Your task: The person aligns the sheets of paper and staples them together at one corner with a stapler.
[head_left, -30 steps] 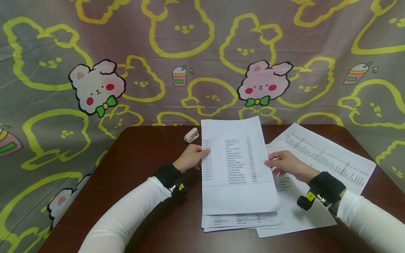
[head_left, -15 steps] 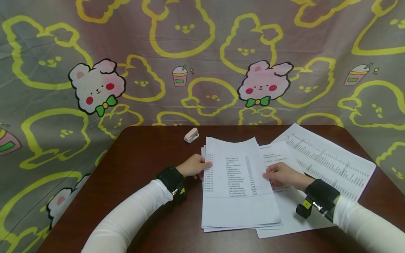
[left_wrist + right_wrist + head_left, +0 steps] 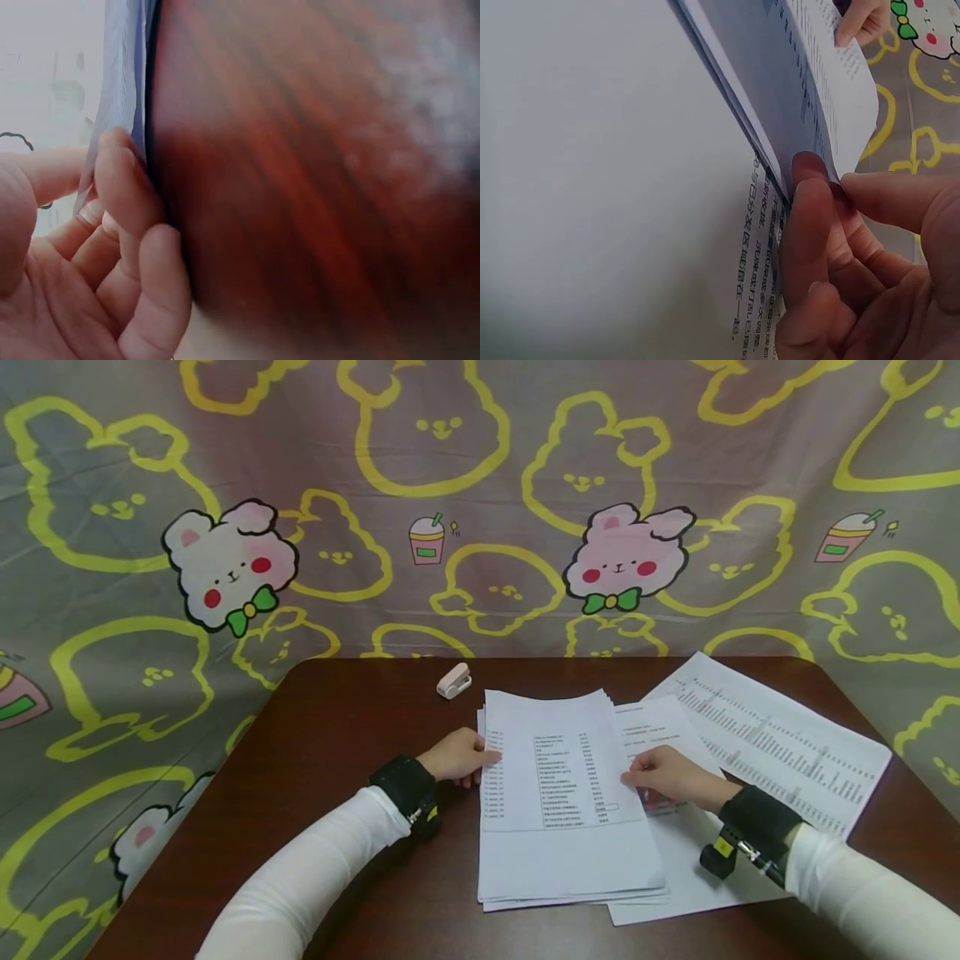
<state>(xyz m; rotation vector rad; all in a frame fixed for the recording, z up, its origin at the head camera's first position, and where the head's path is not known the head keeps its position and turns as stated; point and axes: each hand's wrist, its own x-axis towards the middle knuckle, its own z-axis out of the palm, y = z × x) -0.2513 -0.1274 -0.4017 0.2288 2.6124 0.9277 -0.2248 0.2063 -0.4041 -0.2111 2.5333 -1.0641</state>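
A printed sheet of paper (image 3: 562, 864), with a table of text on it, lies over a small stack of papers (image 3: 525, 906) in front of me. My left hand (image 3: 454, 755) pinches the sheet's left edge, thumb on top. At the right edge, my right hand (image 3: 669, 774) pinches the same sheet between thumb and fingers. In the left wrist view the left thumb and fingers (image 3: 124, 184) close on the paper edge. The right wrist view shows the sheet bowed up at the right hand (image 3: 877, 262), above other layers of paper.
Another printed page (image 3: 720, 877) sticks out to the right under the stack. Further right lies a sheet with a long table (image 3: 787, 735), turned at an angle. A pale pink stapler (image 3: 454, 681) sits at the back of the dark wooden table (image 3: 337, 710), before a patterned curtain (image 3: 510, 468).
Both hands have lowered the sheet and brought it nearer, from raised above the stack to lying almost flush on it. Over the last half second it has hardly moved.
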